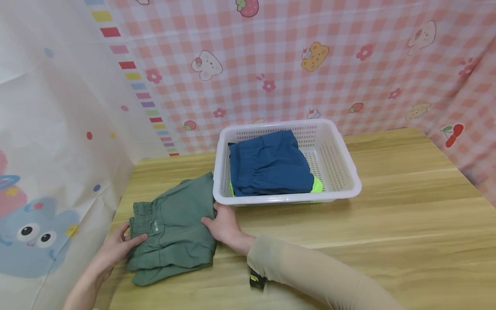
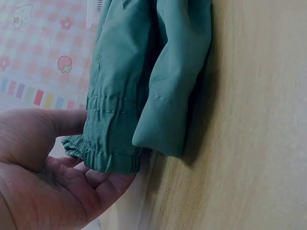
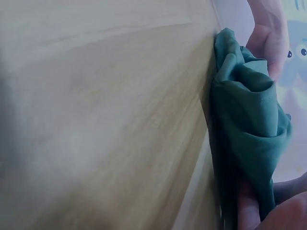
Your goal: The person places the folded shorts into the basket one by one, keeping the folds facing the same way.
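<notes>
Folded green pants [image 1: 182, 232] with a gathered elastic waistband lie on the left part of the table. My left hand [image 1: 115, 247] pinches the waistband end, thumb on top and fingers beneath, as the left wrist view shows at the elastic edge [image 2: 112, 134]. At the opposite edge, beside the basket's corner, my right hand [image 1: 226, 226] grips the pants, thumb above and fingers tucked into or under the cloth. In the right wrist view the bunched green cloth [image 3: 249, 110] stands between both hands. Some of the right fingers are hidden.
A white plastic basket [image 1: 286, 199] stands against the back wall, holding folded blue clothing [image 1: 267, 163] with neon-yellow fabric [image 1: 317, 185] beneath. A small black item [image 1: 256, 280] shows by the right sleeve. Printed cloths [image 1: 271, 64] hang behind and beside the wooden table [image 1: 407, 206].
</notes>
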Demonstrator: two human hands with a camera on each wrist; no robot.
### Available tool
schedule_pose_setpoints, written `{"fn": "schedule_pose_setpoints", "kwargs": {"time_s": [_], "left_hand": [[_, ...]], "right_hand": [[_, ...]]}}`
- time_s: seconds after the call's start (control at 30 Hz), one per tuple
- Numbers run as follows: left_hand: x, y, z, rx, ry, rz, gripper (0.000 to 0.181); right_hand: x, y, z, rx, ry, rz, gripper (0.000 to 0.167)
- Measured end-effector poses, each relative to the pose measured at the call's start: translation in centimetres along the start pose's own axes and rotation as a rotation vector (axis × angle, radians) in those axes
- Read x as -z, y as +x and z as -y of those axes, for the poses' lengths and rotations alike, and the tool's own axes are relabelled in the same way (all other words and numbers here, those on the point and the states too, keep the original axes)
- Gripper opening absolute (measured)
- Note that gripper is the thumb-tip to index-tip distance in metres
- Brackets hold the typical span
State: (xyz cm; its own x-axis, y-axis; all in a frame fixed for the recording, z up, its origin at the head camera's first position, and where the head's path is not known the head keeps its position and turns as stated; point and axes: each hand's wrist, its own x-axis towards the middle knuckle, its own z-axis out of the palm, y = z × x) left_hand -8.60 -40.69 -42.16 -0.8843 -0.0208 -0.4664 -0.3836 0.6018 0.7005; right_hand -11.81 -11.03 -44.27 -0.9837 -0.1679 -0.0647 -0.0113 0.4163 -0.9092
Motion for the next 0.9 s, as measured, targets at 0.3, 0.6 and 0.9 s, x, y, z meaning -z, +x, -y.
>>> {"fn": "schedule_pose_setpoints", "kwargs": {"time_s": [0.3, 0.6, 0.9], "left_hand": [[0.3, -0.5, 0.0, 0.075, 0.028, -0.021, 0.098], [0.6, -1.2, 0.3, 0.094, 0.015, -0.050, 0.099], [1.2, -1.8, 0.4, 0.129, -0.075, -0.020, 0.100]], "right_hand": [[-0.4, -0.6, 0.6, 0.083, -0.033, 0.001, 0.015], [-0.5, -1.5, 1.8, 0.165, -0.037, -0.021, 0.011], [-0.2, -1.7, 3.2, 0.200, 0.014, -0.001, 0.011]]}}
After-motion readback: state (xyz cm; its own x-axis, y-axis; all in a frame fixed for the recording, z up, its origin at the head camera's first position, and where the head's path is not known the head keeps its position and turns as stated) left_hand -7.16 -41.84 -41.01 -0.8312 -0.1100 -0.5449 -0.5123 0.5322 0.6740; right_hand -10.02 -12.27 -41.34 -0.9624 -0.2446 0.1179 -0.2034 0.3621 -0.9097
